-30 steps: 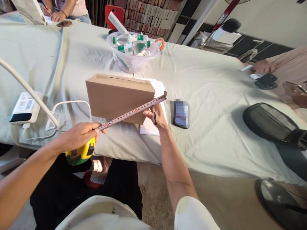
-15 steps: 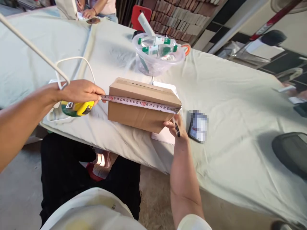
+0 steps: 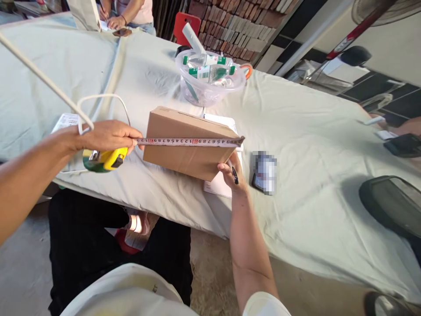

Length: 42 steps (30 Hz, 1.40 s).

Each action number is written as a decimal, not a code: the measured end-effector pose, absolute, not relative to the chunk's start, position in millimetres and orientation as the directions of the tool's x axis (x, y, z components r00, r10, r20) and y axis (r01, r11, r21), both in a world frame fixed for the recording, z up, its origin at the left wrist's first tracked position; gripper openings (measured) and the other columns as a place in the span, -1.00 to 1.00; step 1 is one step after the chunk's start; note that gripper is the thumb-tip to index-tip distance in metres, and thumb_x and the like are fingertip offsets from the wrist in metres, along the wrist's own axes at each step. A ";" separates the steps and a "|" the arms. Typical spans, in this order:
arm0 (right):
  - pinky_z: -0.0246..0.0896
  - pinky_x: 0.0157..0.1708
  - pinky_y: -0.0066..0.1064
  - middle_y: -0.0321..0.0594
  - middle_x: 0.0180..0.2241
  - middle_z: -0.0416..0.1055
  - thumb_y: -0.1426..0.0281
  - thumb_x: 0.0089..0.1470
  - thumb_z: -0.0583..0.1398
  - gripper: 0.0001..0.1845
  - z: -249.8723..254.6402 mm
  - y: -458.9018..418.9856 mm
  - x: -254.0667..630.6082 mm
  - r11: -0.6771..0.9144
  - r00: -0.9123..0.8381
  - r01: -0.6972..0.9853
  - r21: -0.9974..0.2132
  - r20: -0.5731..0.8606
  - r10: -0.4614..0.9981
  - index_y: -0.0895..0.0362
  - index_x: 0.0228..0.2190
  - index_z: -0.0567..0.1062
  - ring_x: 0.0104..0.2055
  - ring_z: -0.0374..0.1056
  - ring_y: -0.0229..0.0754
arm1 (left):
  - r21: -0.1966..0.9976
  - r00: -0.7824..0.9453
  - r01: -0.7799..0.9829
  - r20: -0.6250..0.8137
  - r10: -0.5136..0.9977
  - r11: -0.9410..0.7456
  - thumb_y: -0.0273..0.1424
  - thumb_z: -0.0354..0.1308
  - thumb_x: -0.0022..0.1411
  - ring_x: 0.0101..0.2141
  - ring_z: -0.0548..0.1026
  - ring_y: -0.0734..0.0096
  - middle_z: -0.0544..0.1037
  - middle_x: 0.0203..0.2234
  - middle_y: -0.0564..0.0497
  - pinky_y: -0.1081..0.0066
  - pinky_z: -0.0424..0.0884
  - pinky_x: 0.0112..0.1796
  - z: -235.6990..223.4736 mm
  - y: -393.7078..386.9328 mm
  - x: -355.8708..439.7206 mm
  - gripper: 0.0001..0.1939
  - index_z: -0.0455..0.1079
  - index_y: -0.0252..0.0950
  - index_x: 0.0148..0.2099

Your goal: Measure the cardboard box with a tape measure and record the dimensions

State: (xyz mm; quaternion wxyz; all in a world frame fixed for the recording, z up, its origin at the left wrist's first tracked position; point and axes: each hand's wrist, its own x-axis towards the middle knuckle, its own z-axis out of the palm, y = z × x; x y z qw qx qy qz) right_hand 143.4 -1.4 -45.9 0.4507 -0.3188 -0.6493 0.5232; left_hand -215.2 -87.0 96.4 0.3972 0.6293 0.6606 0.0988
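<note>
A closed brown cardboard box (image 3: 184,162) is on the cloth-covered table in front of me. My left hand (image 3: 110,135) is closed at the box's left side, pinching the drawn-out blade of a tape measure (image 3: 104,160). Its yellow and green case hangs under that hand. The white blade runs across the box to its right end, where its tip shows. My right hand (image 3: 234,173) supports the box's lower right corner, thumb on the front and other fingers partly hidden. A black pen (image 3: 234,175) is tucked in this hand. Papers (image 3: 219,185) lie partly beneath the box.
Beyond the box stands a clear plastic basin (image 3: 210,94) with several green-capped bottles. A phone (image 3: 264,172) with a blurred screen lies right of my right hand. A white cord (image 3: 46,72) crosses at left. Another person's hands (image 3: 116,22) are at the far edge. A dark object (image 3: 391,206) sits at right.
My left hand and the tape case have come slightly lower, and the blade now runs more level across the box. The whole view has shifted a little. Both hands keep their holds.
</note>
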 end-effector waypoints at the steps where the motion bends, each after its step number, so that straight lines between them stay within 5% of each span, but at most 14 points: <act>1: 0.46 -0.07 -0.17 -0.20 -0.21 0.51 -0.17 -0.22 0.44 -0.29 -47.5 -1.3 141.2 0.248 -0.354 -0.048 -0.968 0.249 0.901 -0.04 -0.17 0.40 -0.03 0.46 0.02 | 0.659 0.089 0.720 -0.400 0.912 0.219 -0.28 0.24 0.06 -0.55 0.46 0.30 0.54 -0.57 0.02 0.43 0.27 -0.48 89.8 -92.7 -210.6 -0.82 0.62 -0.22 -0.34; 6: 0.38 -0.32 -0.35 -0.41 -0.43 0.29 -0.19 -0.25 0.44 -0.31 -51.0 -4.3 128.8 0.155 -0.195 -0.067 -0.986 0.166 0.967 -0.02 -0.33 0.29 -0.34 0.32 -0.23 | 0.811 0.098 0.498 -0.403 0.910 0.306 -0.19 0.16 0.14 -0.60 0.41 0.36 0.58 -0.50 -0.02 0.45 0.23 -0.57 54.1 -124.8 -170.3 -0.69 0.59 -0.26 -0.19; 13: 0.44 -0.33 -0.38 -0.42 -0.36 0.29 -0.22 -0.37 0.45 -0.23 -42.0 -7.6 119.6 -0.008 -0.139 -0.187 -0.982 0.018 0.990 -0.03 -0.34 0.25 -0.31 0.29 -0.27 | 0.909 0.069 0.223 -0.375 0.924 0.352 -0.19 0.06 0.26 -0.56 0.40 0.42 0.52 -0.46 0.06 0.46 0.29 -0.52 11.2 -143.4 -110.2 -0.70 0.47 -0.26 -0.12; 30: 0.46 -0.36 -0.35 -0.39 -0.36 0.25 -0.28 -0.33 0.39 -0.19 -30.0 -6.2 127.1 -0.062 0.002 -0.241 -0.969 -0.064 0.998 -0.01 -0.38 0.14 -0.35 0.28 -0.27 | 0.869 -0.036 0.416 -0.278 0.960 0.268 -0.26 -0.05 0.39 -0.55 0.39 0.37 0.55 -0.46 0.06 0.42 0.28 -0.46 6.6 -151.1 -80.0 -0.66 0.51 -0.23 -0.02; 36: 0.45 -0.27 -0.35 -0.39 -0.33 0.25 -0.31 -0.25 0.34 -0.21 -43.6 -0.4 112.5 0.043 -0.034 -0.125 -0.991 0.047 0.998 -0.02 -0.37 0.13 -0.29 0.30 -0.27 | 0.902 -0.031 0.329 -0.284 0.958 0.278 -0.23 0.05 0.36 -0.52 0.42 0.37 0.54 -0.46 0.07 0.43 0.30 -0.45 7.0 -157.1 -90.0 -0.73 0.50 -0.23 -0.07; 42: 0.43 0.01 -0.19 -0.28 -0.18 0.40 -0.19 -0.45 0.50 -0.17 -65.9 4.8 79.9 0.277 -0.163 0.105 -0.955 0.258 0.952 -0.03 -0.33 0.23 -0.11 0.36 -0.13 | 0.928 -0.024 0.084 -0.361 0.932 0.362 -0.20 0.13 0.34 -0.54 0.38 0.46 0.51 -0.44 0.09 0.47 0.28 -0.49 -0.4 -158.5 -95.9 -0.75 0.42 -0.25 -0.06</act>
